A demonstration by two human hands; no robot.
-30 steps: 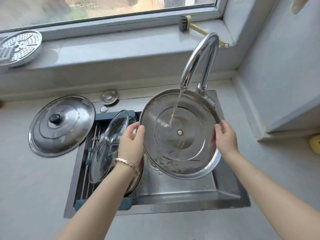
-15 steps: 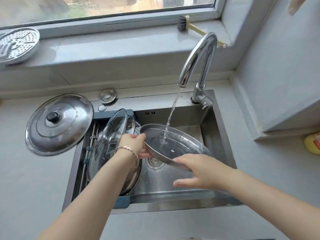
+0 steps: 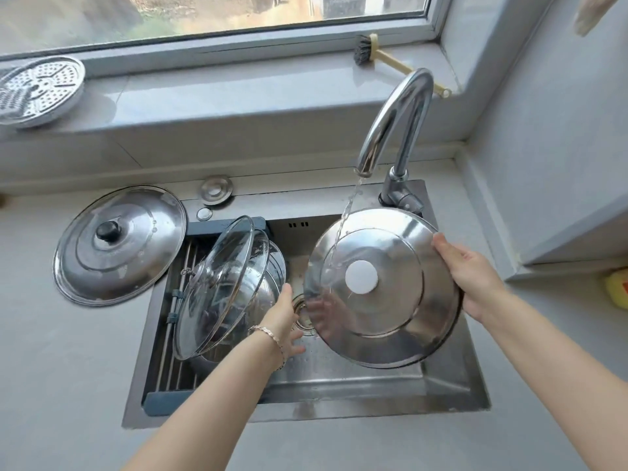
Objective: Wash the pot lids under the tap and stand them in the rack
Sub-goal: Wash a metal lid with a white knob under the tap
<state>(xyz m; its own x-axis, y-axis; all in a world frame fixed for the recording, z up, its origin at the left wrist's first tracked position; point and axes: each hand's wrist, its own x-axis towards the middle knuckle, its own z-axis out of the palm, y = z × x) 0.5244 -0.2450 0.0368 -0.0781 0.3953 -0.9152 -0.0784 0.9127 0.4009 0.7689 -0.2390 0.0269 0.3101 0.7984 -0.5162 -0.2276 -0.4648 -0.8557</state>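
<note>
I hold a steel lid with a white knob tilted over the sink, its top side facing me. Water from the tap runs onto its upper left part. My right hand grips the lid's right rim. My left hand is at its lower left edge, fingers partly hidden behind the lid. A glass lid stands tilted in the rack on the sink's left side, with another steel lid behind it. A large steel lid with a black knob lies on the counter to the left.
A perforated steamer plate sits on the windowsill at far left. A dish brush lies on the sill behind the tap. A small round sink plug cover rests behind the sink. A yellow object is at the right edge.
The lid has been flipped: before, its underside faced up and lay nearly flat under the water; now its knob side faces me. My right hand moved from the near rim to the right rim.
</note>
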